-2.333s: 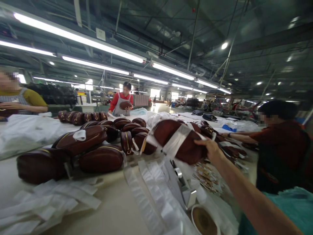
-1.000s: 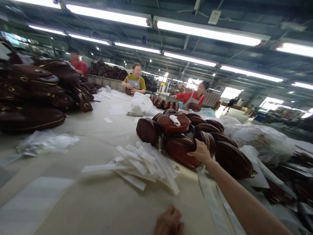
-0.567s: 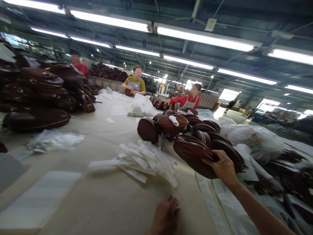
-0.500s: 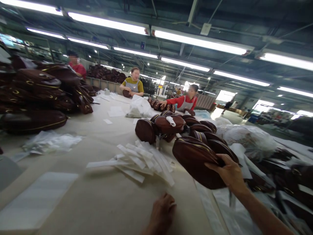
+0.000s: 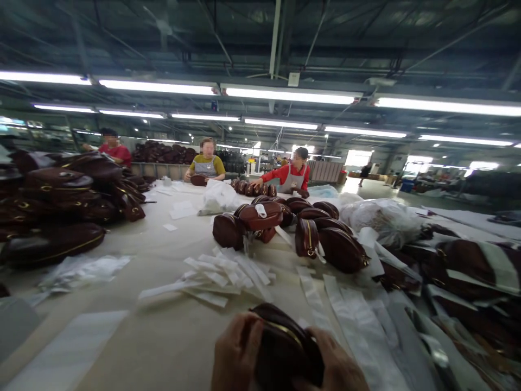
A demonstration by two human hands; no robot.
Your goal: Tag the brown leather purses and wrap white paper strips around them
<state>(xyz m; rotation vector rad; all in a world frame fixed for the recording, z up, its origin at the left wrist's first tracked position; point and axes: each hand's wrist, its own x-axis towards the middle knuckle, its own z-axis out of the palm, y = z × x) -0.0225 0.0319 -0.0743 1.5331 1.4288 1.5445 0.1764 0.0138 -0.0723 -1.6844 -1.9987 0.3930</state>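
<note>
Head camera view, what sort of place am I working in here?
Probably a bag factory floor: heaps of similar brown zip bags on a work table, two aproned workers across it, and rows of tube lights overhead.

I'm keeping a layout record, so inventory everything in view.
Held bag: one, dark brown, between hands.
Middle bags: several, brown, table centre.
Bag row: several, brown, far side.
Left pile: many bags, brown, left.
Right bags: several, dark brown, right edge.
Strips: many, white, beyond hands.
Plastic bundle: one, clear, right of middle bags.
Sheet: one, white, lower left.
Table: one, cream, underneath.
Co-workers: three, red or yellow tops, background.
Lights: many, white, overhead.
Left hand: one, on held bag.
Right hand: one, on held bag.
</note>
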